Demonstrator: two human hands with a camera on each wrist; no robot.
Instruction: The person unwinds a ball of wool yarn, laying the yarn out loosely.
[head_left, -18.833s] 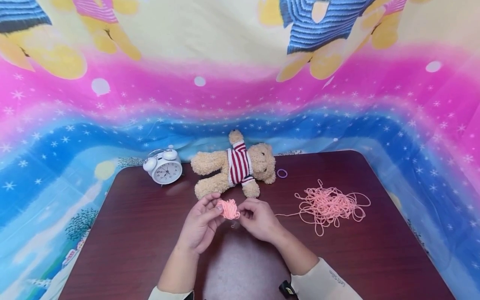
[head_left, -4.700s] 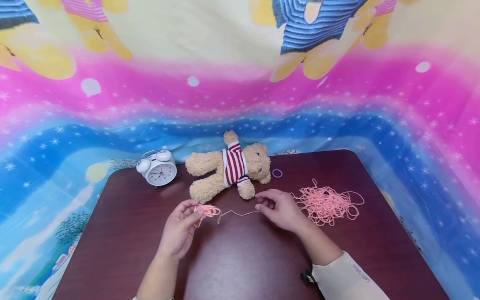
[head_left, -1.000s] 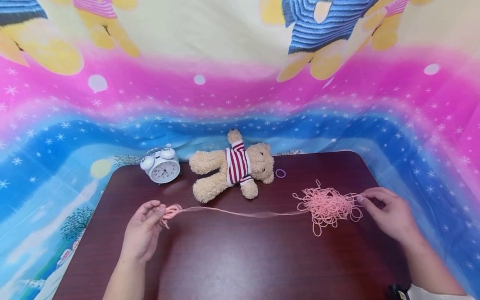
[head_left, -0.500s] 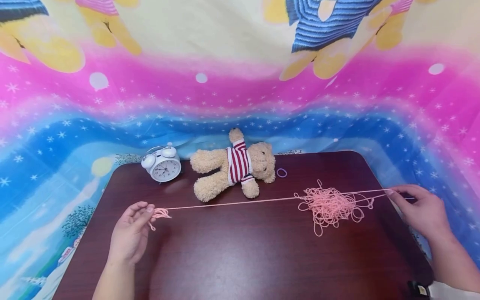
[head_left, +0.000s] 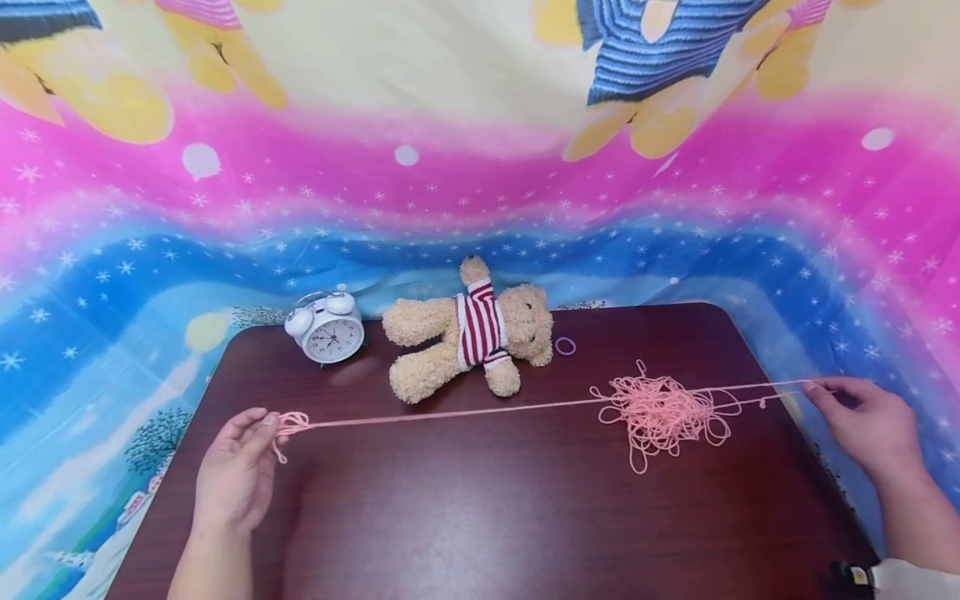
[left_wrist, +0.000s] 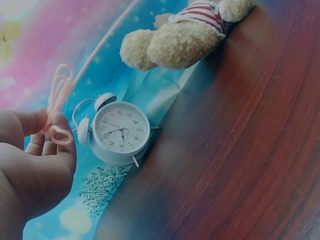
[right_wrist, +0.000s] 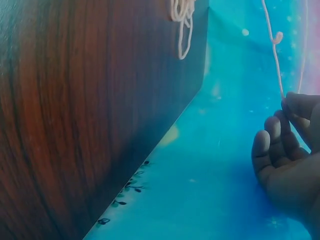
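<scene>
My left hand (head_left: 236, 471) pinches a small looped bundle of peach yarn (head_left: 292, 423) between thumb and fingers, over the table's left side. From the bundle a single strand (head_left: 450, 414) runs taut to the right, passing the loose yarn heap (head_left: 663, 412) on the table. Out past the table's right edge, my right hand (head_left: 870, 425) pinches the yarn between thumb and forefinger. Two strands stretch from there back toward the heap, and one carries a small knot-like curl (right_wrist: 278, 37) in the right wrist view. In the left wrist view the bundle's loops (left_wrist: 60, 90) stick out above the thumb.
At the back left stands a white twin-bell alarm clock (head_left: 330, 333). A teddy bear (head_left: 480, 329) in a red-and-white striped shirt lies at the back middle, with a purple ring (head_left: 566, 346) beside its head. A printed cloth (head_left: 480, 183) hangs behind the dark wooden table (head_left: 465, 517).
Both hands have moved apart, left hand leftward and right hand rightward past the table edge. The slack strand between them is now pulled straight. Earlier the left hand held a compact wound bundle near the middle.
</scene>
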